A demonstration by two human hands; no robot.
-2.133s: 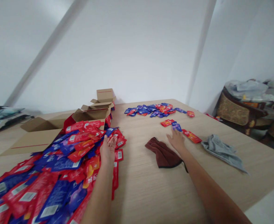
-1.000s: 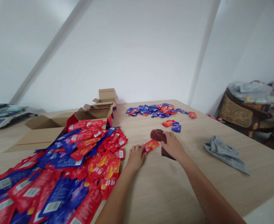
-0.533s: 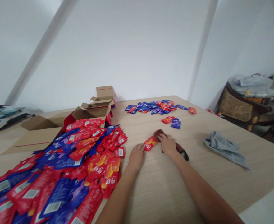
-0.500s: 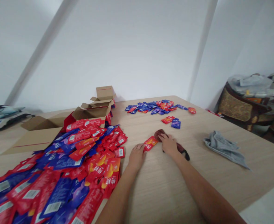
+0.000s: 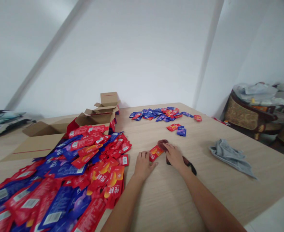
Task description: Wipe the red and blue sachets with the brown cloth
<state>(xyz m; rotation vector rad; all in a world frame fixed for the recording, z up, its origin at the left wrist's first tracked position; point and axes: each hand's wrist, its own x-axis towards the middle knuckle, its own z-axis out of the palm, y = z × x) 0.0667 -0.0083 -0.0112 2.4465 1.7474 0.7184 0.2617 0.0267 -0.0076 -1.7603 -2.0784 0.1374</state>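
A red and orange sachet lies on the table between my two hands. My left hand rests flat beside its left end, thumb apart from the other fingers, fingertips at the sachet's edge. My right hand is closed over a dark brown tool with a rounded end; that end overlaps the sachet's far right end. The tool's black tail shows past my wrist, while its middle is hidden under my palm. To the left, a large heap of red and blue sachets spreads along the table.
Open cardboard boxes stand behind the heap. A pile of small sachets lies at the back of the table, with a few loose ones nearer. A grey cloth lies at right, and a chair with bags stands beyond.
My left thumb has come away from the fingers and now shows spread on the table. My right hand stays on the brown tool. The view has shifted slightly.
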